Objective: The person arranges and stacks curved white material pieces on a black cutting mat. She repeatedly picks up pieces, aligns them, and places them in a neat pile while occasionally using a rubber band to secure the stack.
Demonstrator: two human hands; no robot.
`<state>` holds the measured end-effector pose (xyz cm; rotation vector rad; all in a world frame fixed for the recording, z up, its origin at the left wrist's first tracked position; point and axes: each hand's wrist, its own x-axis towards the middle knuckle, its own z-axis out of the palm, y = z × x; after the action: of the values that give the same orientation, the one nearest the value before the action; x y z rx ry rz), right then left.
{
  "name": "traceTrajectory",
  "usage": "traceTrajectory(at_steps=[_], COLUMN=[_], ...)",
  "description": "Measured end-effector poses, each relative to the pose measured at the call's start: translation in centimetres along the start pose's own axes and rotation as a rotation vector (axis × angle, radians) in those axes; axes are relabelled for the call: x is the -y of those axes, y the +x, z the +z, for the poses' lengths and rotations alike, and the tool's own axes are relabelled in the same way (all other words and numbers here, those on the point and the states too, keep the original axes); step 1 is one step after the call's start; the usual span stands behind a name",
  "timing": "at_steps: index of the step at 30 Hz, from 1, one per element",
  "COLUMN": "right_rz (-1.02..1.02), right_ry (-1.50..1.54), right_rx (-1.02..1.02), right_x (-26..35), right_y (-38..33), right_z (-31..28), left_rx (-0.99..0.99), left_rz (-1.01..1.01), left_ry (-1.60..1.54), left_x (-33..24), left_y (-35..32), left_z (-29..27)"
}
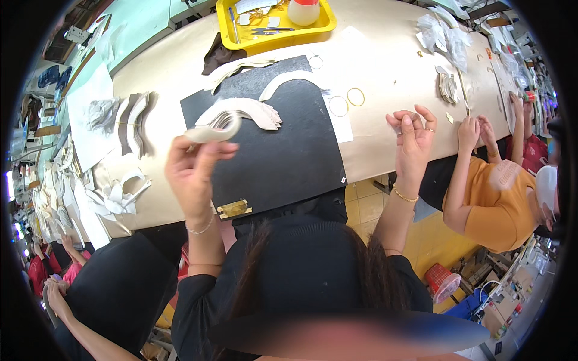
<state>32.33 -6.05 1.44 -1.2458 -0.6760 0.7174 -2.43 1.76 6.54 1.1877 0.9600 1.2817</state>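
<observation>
My left hand pinches a curved cream strip above the black mat. My right hand hangs empty, fingers loosely curled.

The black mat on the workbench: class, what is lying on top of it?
On the black mat lie a fanned stack of curved beige pieces, one single curved strip and a brass clip at its near edge. Whatever is under the stack is hidden.

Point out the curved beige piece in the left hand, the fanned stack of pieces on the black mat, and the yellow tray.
curved beige piece (212, 133), head view, middle of the strip.
fanned stack (253, 111), head view, top piece's arch.
yellow tray (224, 27), head view, left rim.
</observation>
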Motion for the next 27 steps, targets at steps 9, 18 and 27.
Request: traceTrajectory(at_steps=[9,18,27], right_rz=[0.102,-0.305,0.241], right_ry=[-0.067,-0.796,-0.645], right_rx=[0.137,0.487,0.865], right_x=[0.4,2.7,-0.4], right_y=[0.3,0.4,-0.1], right_z=[1.9,3.2,5.8], left_rx=[0.711,0.91,0.573], left_rz=[0.016,0.125,0.352], left_ry=[0.192,0.319,0.807], left_x=[4.2,4.9,5.2], left_y=[1.3,3.4,4.9], left_z=[7.9,10.1,3.4])
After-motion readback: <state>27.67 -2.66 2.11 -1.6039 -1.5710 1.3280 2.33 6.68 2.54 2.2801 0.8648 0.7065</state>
